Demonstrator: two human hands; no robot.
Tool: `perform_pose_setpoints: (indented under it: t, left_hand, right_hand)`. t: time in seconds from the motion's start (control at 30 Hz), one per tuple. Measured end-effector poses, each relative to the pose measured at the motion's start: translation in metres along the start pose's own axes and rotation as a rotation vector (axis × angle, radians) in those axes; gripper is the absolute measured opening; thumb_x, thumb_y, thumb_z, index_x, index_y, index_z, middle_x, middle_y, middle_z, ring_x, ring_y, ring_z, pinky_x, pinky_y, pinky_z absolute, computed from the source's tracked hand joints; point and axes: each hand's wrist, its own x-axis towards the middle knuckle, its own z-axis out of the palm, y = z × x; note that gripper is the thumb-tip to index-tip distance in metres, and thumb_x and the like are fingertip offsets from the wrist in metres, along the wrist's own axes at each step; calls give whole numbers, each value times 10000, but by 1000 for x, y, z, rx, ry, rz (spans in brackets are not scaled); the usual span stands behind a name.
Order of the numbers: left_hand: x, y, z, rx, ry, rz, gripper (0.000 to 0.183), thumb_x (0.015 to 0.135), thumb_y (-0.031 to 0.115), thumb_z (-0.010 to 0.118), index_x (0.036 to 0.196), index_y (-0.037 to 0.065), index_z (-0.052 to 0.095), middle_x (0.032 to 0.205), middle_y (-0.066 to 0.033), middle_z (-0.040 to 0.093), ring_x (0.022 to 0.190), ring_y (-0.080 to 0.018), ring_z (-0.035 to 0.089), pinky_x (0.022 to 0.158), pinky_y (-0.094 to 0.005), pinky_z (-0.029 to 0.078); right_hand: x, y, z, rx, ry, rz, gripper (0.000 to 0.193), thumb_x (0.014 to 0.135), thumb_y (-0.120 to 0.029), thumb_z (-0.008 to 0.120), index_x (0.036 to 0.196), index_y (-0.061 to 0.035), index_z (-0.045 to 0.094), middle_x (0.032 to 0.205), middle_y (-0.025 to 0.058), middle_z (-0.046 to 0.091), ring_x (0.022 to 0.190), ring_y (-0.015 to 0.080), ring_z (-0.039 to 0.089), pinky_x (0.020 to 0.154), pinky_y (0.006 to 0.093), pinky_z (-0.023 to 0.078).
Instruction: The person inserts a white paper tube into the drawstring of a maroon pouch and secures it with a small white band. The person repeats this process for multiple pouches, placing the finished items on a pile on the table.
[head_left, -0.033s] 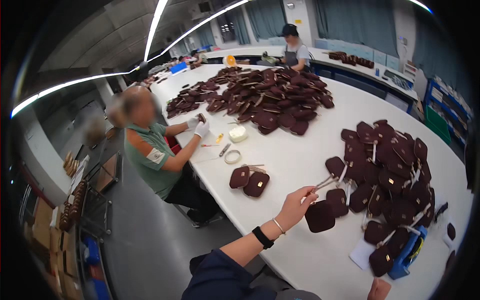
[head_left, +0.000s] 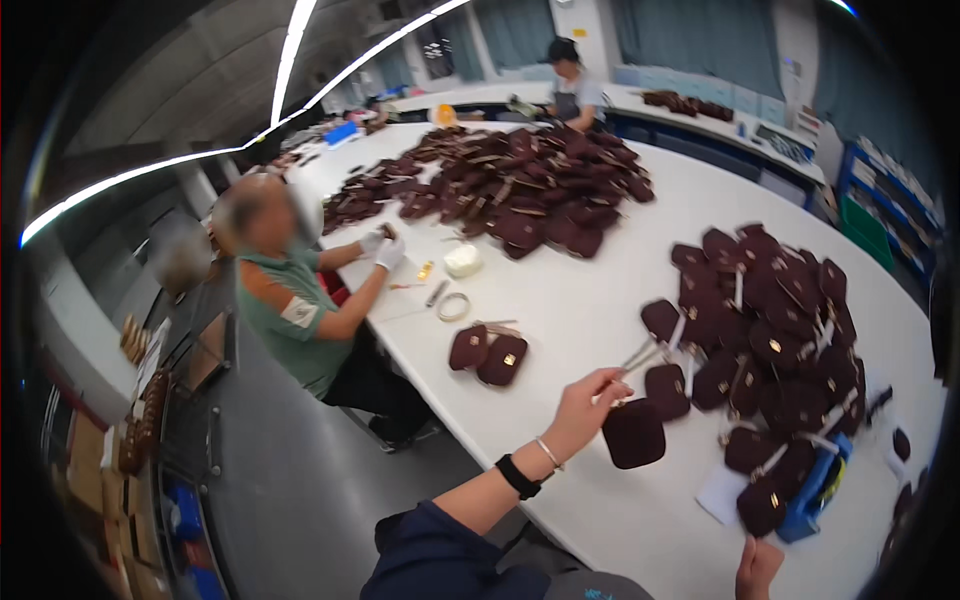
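My left hand (head_left: 588, 405) is closed, pinching the strap of a small dark maroon pouch (head_left: 634, 435) with rounded corners. The pouch hangs just over the white table (head_left: 560, 300), its plain side showing. At the lower right, my right hand (head_left: 758, 568) has its fingers bent together. Whatever they hold, if anything, cannot be made out. Its fingertips are close below a maroon pouch with a gold fitting (head_left: 762, 508), beside a blue tape dispenser (head_left: 815, 495). A heap of similar pouches with pale straps (head_left: 775, 330) spreads beyond my hands on the right.
Two pouches (head_left: 488, 355) lie left of centre, near a tape roll (head_left: 453, 307). A large pile of pouches (head_left: 530, 180) covers the far table. A person in white gloves (head_left: 290, 290) works at the left edge; another person (head_left: 575, 90) stands behind the pile.
The view has shifted slightly, so the table and people sit further left. My right hand has come further into view from the lower edge. My left hand keeps hold of the pouch's strap.
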Motion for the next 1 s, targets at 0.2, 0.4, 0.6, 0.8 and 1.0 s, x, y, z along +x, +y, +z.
perform_pose_setpoints:
  t: [0.2, 0.4, 0.6, 0.8, 1.0]
  left_hand:
    - [-64, 11, 25, -513, 6, -376, 331, 1028, 191, 466, 1181, -100, 504, 811, -47, 566, 822, -226, 690, 783, -305, 552]
    - [-86, 2, 37, -596, -55, -517, 371, 1026, 280, 480, 1157, -65, 515, 786, -43, 566, 727, -203, 673, 693, -291, 555]
    - [-87, -3, 46, -552, -121, -600, 387, 1020, 302, 495, 1144, -64, 517, 780, -45, 573, 722, -195, 666, 692, -278, 540]
    - [-85, 0, 49, -527, -183, -629, 371, 1019, 288, 498, 1136, -64, 521, 771, -54, 575, 742, -206, 668, 708, -293, 538]
    - [-84, -1, 56, -545, -220, -630, 345, 1018, 266, 499, 1125, -60, 532, 778, -64, 589, 743, -221, 674, 712, -307, 543]
  right_hand:
    - [68, -28, 13, 116, 86, 48, 41, 825, -52, 655, 850, -40, 625, 730, 137, 580, 695, 348, 579, 614, 421, 447]
    - [69, -2, 19, 90, -250, 318, 146, 835, -157, 678, 781, -36, 617, 751, 110, 597, 693, 296, 581, 618, 387, 461]
    - [61, -6, 43, 124, -65, 16, 103, 812, -60, 628, 910, -28, 619, 869, 88, 583, 870, 266, 583, 714, 364, 489]
    - [54, -8, 38, -209, -32, -330, 284, 762, -21, 601, 1042, 29, 620, 998, 117, 616, 949, 255, 591, 822, 380, 480]
    - [58, -8, 31, -108, -22, -139, 326, 763, -57, 587, 1073, 44, 608, 1007, 131, 602, 957, 248, 574, 783, 358, 450]
